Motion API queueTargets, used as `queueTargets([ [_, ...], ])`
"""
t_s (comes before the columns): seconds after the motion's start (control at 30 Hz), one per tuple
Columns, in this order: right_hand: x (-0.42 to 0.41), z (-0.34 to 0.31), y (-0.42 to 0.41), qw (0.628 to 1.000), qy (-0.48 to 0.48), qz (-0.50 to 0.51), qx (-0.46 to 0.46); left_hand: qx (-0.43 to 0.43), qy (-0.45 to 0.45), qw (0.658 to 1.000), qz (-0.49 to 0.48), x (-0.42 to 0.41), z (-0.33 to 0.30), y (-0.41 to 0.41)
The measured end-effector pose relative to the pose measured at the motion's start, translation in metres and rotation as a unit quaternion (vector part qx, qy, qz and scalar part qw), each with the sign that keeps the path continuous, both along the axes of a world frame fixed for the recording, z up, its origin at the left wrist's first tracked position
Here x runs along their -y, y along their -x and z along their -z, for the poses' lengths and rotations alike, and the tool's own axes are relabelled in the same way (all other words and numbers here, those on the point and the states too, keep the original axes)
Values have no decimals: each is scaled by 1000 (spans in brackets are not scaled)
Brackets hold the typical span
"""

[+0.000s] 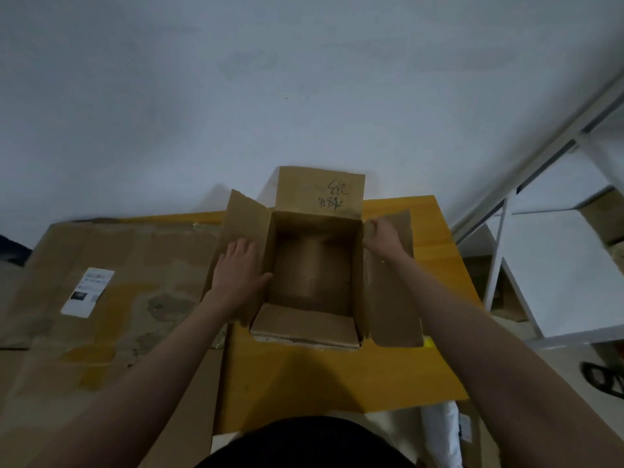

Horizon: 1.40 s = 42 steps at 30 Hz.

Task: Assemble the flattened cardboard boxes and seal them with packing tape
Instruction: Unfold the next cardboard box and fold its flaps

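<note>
An upright brown cardboard box (314,265) stands open on a yellow table (304,376), its four top flaps spread outward. The far flap (319,190) bears black handwriting. My left hand (236,275) lies flat with straight fingers on the left flap (241,231), thumb at the box's inner edge. My right hand (381,239) grips the inner edge of the right flap (393,298) near its far end, fingers curled over it. The near flap (304,327) leans toward me. The box's inside is bare. No tape is in view.
A large flattened cardboard sheet (111,282) with a white shipping label (88,290) lies left of the box. White metal shelving (540,231) stands at the right. A dark object (604,380) lies on the floor at far right. A pale wall rises behind.
</note>
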State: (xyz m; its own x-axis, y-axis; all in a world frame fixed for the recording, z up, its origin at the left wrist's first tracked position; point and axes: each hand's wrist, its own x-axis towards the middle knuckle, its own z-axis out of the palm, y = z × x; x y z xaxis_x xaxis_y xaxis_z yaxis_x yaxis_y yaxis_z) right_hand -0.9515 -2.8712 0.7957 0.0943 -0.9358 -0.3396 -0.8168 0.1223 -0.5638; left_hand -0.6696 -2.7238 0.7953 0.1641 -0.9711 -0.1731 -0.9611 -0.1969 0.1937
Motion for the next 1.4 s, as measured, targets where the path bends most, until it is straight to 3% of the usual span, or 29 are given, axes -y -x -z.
queueTargets([
  [0.37, 63, 10, -19, 964, -94, 48, 242, -14, 13, 996, -85, 21, -16, -10],
  [0.53, 61, 7, -12, 969, -48, 31, 239, -42, 33, 990, -127, 21, -25, -17],
  [0.67, 40, 2, -5, 988, 22, -47, 148, -54, 8, 987, -154, 26, -28, -25],
  [0.77, 27, 6, 6, 977, 46, -208, -31, -58, -8, 987, -147, 33, -32, -25],
  [0.83, 18, 10, 10, 960, 26, -252, -117, -126, 24, 985, -112, 34, -32, -18],
  [0.93, 3, 8, 10, 951, 35, -267, -153, -171, -19, 985, 2, 31, -22, -1],
  [1.1, -14, -9, 17, 944, 135, -216, -210, -70, -169, 976, 120, 27, 16, 25],
  [1.17, -22, -13, 25, 956, 193, -146, -168, -60, -204, 972, 105, 21, 27, 28],
  [1.3, -43, -20, 22, 965, 240, -15, 106, -84, -200, 972, 87, 12, 33, 32],
  [1.4, -56, -19, 9, 952, 288, -40, 100, -77, -186, 976, 87, 10, 35, 33],
])
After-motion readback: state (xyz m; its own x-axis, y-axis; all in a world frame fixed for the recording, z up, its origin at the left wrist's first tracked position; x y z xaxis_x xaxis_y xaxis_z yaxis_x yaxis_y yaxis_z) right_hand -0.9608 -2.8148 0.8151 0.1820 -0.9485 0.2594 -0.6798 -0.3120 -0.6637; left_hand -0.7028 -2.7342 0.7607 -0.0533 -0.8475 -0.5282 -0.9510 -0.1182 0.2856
